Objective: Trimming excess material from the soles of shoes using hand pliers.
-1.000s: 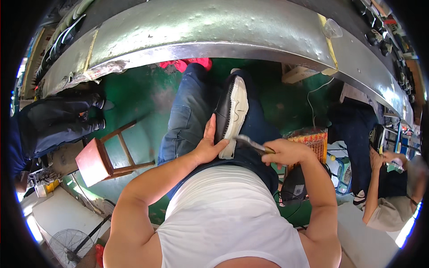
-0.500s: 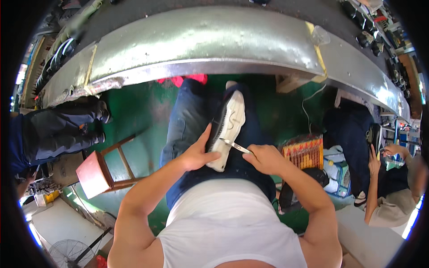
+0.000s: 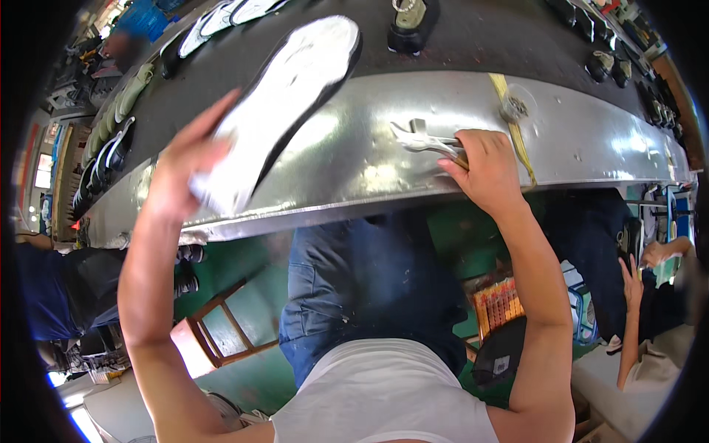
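Note:
My left hand (image 3: 185, 166), partly smeared by motion, grips one end of a shoe (image 3: 295, 85) over the metal ledge. The shoe's white underside faces up, with a black rim along its edge, and it tilts away toward the belt. On the right, my right hand (image 3: 489, 166) is closed round the handles of metal pliers (image 3: 425, 139). The jaws point left, just above or on the silvery ledge (image 3: 347, 184); I cannot tell whether they touch it.
Beyond the ledge runs a dark belt (image 3: 473, 44) carrying a black and olive shoe (image 3: 407, 28) and rows of other shoes. A clear dish of small bits (image 3: 518, 105) stands by a yellow strip (image 3: 521, 151). A wooden stool (image 3: 196, 347) and a co-worker's hand (image 3: 632, 284) flank me.
Both hands have risen from my lap to the ledge. The shoe has moved forward and left in my left hand; the pliers have moved forward and right with my right hand.

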`<action>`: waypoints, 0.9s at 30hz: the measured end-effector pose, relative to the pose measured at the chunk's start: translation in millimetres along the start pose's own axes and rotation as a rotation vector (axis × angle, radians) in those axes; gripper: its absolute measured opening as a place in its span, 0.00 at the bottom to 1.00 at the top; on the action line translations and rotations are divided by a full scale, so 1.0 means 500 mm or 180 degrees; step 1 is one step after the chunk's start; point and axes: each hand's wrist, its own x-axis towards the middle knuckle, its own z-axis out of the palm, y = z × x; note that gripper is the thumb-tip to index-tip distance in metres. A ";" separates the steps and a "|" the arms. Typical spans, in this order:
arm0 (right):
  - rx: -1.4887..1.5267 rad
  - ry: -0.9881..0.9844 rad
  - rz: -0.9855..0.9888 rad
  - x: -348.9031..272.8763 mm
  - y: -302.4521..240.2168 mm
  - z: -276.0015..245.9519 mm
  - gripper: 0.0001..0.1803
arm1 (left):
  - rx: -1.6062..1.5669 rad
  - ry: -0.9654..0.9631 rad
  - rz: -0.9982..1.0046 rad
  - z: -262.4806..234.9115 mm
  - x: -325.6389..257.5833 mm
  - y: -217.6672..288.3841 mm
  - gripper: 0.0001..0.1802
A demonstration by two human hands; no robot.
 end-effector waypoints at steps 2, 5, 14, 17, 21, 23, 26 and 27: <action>0.0079 0.0039 0.0437 0.001 0.021 0.022 0.24 | 0.0586 0.0031 0.0115 -0.023 0.158 0.019 0.43; 0.0273 -0.0009 0.0580 0.002 0.015 0.021 0.23 | 0.2431 0.0437 0.0730 -0.010 0.383 0.004 0.41; 0.0246 -0.0457 0.0988 0.011 0.014 0.005 0.27 | 0.2762 0.1361 0.2310 -0.129 0.580 -0.107 0.22; 0.0152 -0.0603 0.1064 0.012 0.012 -0.003 0.29 | 0.2789 0.2493 0.1595 -0.362 0.657 -0.122 0.26; 0.0184 -0.0748 0.1054 -0.010 0.026 -0.005 0.29 | 0.1720 0.3287 -0.0043 -0.534 0.713 -0.131 0.45; 0.0336 -0.0876 0.0907 -0.006 0.023 0.001 0.29 | 0.0989 0.3604 0.0028 -0.759 0.732 -0.129 0.47; 0.0067 -0.1035 0.0879 -0.013 0.026 -0.025 0.28 | 0.0063 0.3420 0.0067 -0.711 0.805 -0.148 0.39; 0.0105 -0.1031 0.0888 -0.021 0.031 -0.028 0.28 | -0.0024 0.3449 0.0199 -0.751 0.824 -0.146 0.37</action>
